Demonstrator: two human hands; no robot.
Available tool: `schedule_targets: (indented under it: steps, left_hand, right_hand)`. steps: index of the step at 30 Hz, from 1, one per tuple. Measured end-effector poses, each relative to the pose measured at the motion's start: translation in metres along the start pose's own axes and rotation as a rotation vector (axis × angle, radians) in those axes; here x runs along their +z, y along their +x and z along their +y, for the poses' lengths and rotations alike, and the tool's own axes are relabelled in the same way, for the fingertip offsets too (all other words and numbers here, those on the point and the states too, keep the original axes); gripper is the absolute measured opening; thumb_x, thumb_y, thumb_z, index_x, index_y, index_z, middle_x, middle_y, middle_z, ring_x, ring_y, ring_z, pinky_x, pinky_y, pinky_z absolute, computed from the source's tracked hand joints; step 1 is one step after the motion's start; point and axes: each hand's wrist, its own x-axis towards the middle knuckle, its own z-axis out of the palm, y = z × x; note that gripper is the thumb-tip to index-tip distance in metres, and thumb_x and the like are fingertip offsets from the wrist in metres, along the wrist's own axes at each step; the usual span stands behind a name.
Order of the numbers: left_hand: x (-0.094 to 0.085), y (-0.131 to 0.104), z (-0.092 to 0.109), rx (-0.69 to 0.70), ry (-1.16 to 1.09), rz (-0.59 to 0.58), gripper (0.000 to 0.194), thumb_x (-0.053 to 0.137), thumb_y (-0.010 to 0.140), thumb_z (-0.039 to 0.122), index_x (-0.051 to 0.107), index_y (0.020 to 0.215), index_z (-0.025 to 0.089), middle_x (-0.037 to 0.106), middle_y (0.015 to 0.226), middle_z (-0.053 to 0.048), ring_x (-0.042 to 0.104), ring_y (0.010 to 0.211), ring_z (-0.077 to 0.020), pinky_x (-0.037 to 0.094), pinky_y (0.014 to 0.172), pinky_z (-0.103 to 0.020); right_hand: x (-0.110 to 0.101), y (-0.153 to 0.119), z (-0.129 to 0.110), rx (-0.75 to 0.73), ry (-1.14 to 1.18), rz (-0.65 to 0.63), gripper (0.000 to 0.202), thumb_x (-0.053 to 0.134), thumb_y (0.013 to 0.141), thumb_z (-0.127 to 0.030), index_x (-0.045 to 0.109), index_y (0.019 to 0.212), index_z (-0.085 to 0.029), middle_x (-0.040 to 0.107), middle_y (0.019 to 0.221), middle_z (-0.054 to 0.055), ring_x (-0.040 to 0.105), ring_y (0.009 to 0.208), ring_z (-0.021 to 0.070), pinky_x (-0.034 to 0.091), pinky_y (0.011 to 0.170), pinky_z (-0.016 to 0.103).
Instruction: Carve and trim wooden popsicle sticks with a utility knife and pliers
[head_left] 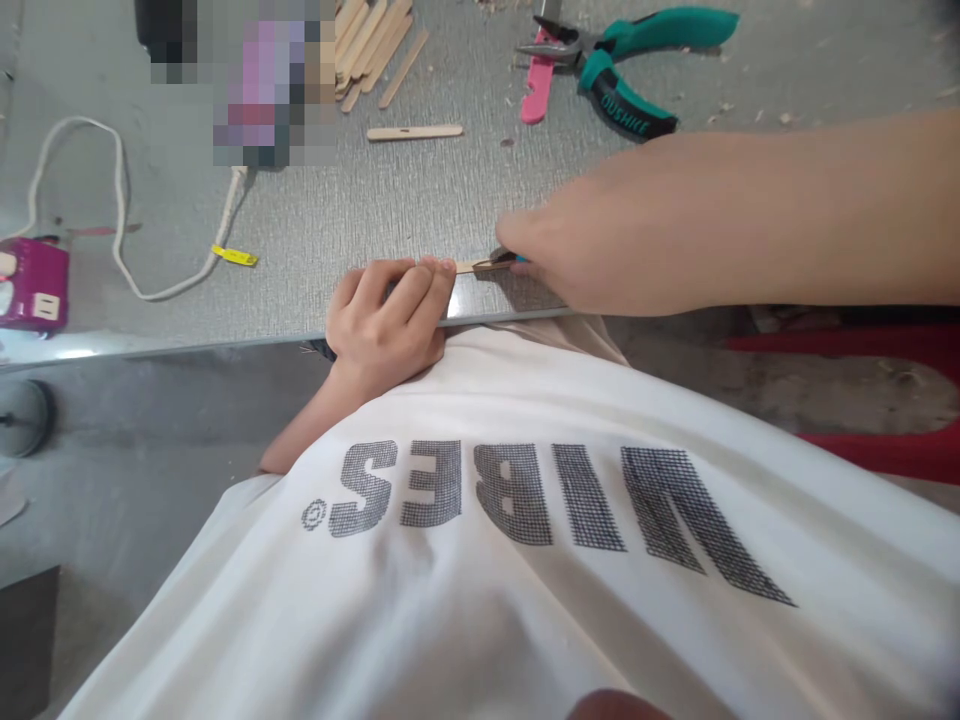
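Note:
My left hand (394, 315) presses one end of a thin wooden stick (469, 267) against the table near its front edge, with the fingertips closed on it. My right hand (551, 250) is wrapped round a small tool (504, 257) with a dark tip and a bit of blue. The tip meets the stick's right part; most of the tool is hidden in the fist. Another stick (415, 133) with a small dark mark at its middle lies farther back on the table.
Pliers with green handles (664, 35) lie at the back, over a pink tool (536, 90). A pile of sticks (371, 45) is at the back. A white cable (120, 200) and a purple box (36, 285) are on the left. The table edge (187, 345) runs before my shirt.

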Motion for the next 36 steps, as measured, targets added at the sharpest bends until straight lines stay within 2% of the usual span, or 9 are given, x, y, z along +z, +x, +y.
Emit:
schedule_targets:
  steps: [5, 9, 13, 17, 24, 29, 32, 34, 36]
  left_hand:
    - [-0.001, 0.001, 0.002, 0.017, 0.043, 0.017, 0.031, 0.058, 0.114, 0.031, 0.083, 0.132, 0.030, 0.087, 0.106, -0.011, 0.081, 0.107, -0.0324, 0.058, 0.091, -0.050]
    - [-0.002, 0.002, 0.003, 0.052, 0.067, 0.065, 0.029, 0.059, 0.113, 0.029, 0.083, 0.131, 0.030, 0.088, 0.105, -0.010, 0.081, 0.104, -0.0314, 0.057, 0.089, -0.050]
    - [-0.002, 0.003, 0.002, 0.019, 0.041, 0.019, 0.029, 0.059, 0.114, 0.030, 0.083, 0.131, 0.030, 0.088, 0.108, -0.011, 0.080, 0.105, -0.0324, 0.056, 0.091, -0.052]
    - [-0.002, 0.002, 0.001, 0.000, 0.035, -0.012, 0.028, 0.061, 0.114, 0.033, 0.083, 0.130, 0.030, 0.088, 0.108, -0.012, 0.080, 0.105, -0.0336, 0.056, 0.090, -0.053]
    - [-0.002, 0.001, 0.001, 0.019, 0.043, 0.000, 0.032, 0.059, 0.115, 0.036, 0.082, 0.137, 0.031, 0.087, 0.107, -0.012, 0.080, 0.105, -0.0332, 0.056, 0.089, -0.052]
    - [-0.006, 0.006, 0.005, 0.066, 0.126, 0.081, 0.027, 0.059, 0.114, 0.031, 0.084, 0.125, 0.029, 0.088, 0.103, -0.010, 0.080, 0.099, -0.0305, 0.055, 0.085, -0.050]
    - [-0.007, 0.007, 0.006, 0.100, 0.151, 0.105, 0.027, 0.061, 0.112, 0.028, 0.083, 0.127, 0.030, 0.088, 0.103, -0.009, 0.079, 0.096, -0.0294, 0.055, 0.084, -0.048]
    - [-0.006, 0.006, 0.006, 0.086, 0.160, 0.090, 0.028, 0.063, 0.111, 0.030, 0.082, 0.131, 0.030, 0.088, 0.108, -0.010, 0.079, 0.100, -0.0305, 0.055, 0.085, -0.049]
    - [-0.005, 0.004, 0.006, 0.052, 0.149, 0.075, 0.030, 0.066, 0.110, 0.036, 0.080, 0.136, 0.031, 0.087, 0.121, -0.013, 0.079, 0.112, -0.0338, 0.057, 0.091, -0.050]
  right_hand:
    - [-0.007, 0.004, -0.001, -0.025, -0.095, -0.073, 0.011, 0.061, 0.114, -0.023, 0.068, 0.107, -0.019, 0.060, 0.072, 0.004, 0.053, 0.057, 0.0218, 0.034, 0.058, 0.035]
    - [-0.006, 0.010, 0.004, -0.030, -0.001, -0.049, 0.019, 0.058, 0.120, -0.031, 0.068, 0.107, -0.020, 0.061, 0.073, 0.002, 0.053, 0.058, 0.0213, 0.033, 0.061, 0.035]
    - [-0.005, 0.014, 0.007, -0.128, -0.022, -0.037, 0.011, 0.061, 0.117, -0.021, 0.067, 0.107, -0.019, 0.064, 0.082, 0.004, 0.051, 0.061, 0.0218, 0.029, 0.061, 0.037]
    - [-0.005, 0.013, 0.007, -0.125, 0.003, -0.020, 0.012, 0.059, 0.117, -0.020, 0.067, 0.108, -0.020, 0.066, 0.087, 0.004, 0.054, 0.064, 0.0225, 0.030, 0.061, 0.037]
    - [-0.008, 0.012, 0.007, -0.065, 0.035, -0.064, 0.012, 0.062, 0.115, -0.019, 0.065, 0.103, -0.021, 0.062, 0.075, 0.000, 0.047, 0.053, 0.0190, 0.031, 0.058, 0.036]
    - [-0.008, 0.015, 0.011, -0.076, 0.043, -0.033, 0.015, 0.065, 0.114, -0.019, 0.066, 0.099, -0.022, 0.060, 0.070, -0.002, 0.047, 0.050, 0.0181, 0.032, 0.054, 0.035]
    - [-0.005, 0.014, 0.012, -0.062, 0.082, -0.030, 0.018, 0.063, 0.115, -0.022, 0.065, 0.097, -0.023, 0.059, 0.067, -0.002, 0.049, 0.049, 0.0190, 0.034, 0.053, 0.035]
    - [-0.005, 0.012, 0.010, -0.058, 0.074, -0.033, 0.019, 0.061, 0.117, -0.025, 0.064, 0.098, -0.023, 0.060, 0.068, -0.002, 0.050, 0.050, 0.0188, 0.033, 0.054, 0.035]
    - [-0.008, 0.009, 0.006, -0.065, 0.033, -0.038, 0.018, 0.062, 0.115, -0.023, 0.063, 0.098, -0.023, 0.060, 0.069, -0.002, 0.047, 0.050, 0.0174, 0.033, 0.056, 0.034]
